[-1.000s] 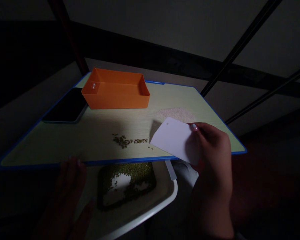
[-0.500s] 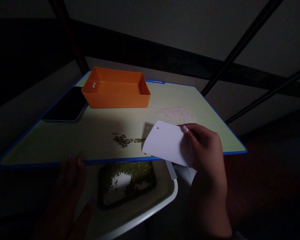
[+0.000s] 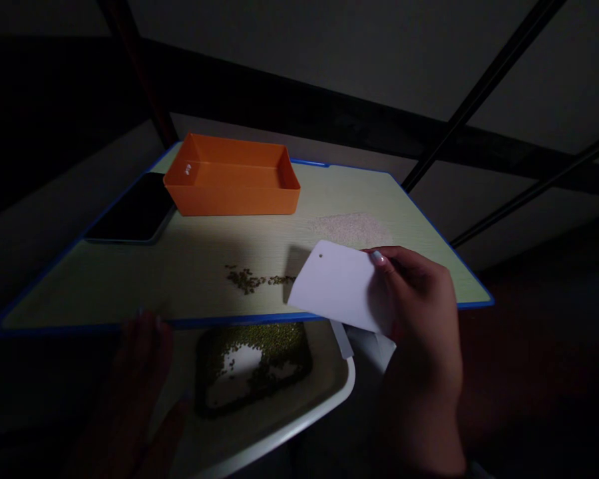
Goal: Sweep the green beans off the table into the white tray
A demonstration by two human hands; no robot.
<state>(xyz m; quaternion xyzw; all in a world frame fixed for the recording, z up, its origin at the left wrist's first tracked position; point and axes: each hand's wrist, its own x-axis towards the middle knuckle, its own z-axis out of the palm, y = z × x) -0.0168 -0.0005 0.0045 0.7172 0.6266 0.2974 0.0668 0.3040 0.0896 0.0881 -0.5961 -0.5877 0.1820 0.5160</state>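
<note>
My right hand (image 3: pixel 419 299) pinches a white plastic scraper (image 3: pixel 342 286) by its right side, thumb on top. The scraper, with a small hole in one corner, tilts over the front edge of the table. Just left of it lies a short trail of small green beans (image 3: pixel 244 279). Below the edge sits a white tub (image 3: pixel 329 389) with more green beans (image 3: pixel 279 339) spread over its bottom. In dim light at the lower left, my left hand (image 3: pixel 140 386) has its fingers stretched out by the table edge and its thumb apart, over the tub's left side.
The pale table (image 3: pixel 199 246) has a blue rim. An orange box (image 3: pixel 239 199) stands at the back, beside a dark flat tablet (image 3: pixel 132 207). Pale small grains (image 3: pixel 354 227) form a patch behind the scraper. A light-coloured handle (image 3: pixel 342 339) shows at the tub's right rim.
My right hand and the scraper have shifted slightly to the right, away from the bean trail. My left hand and the tub look unmoved.
</note>
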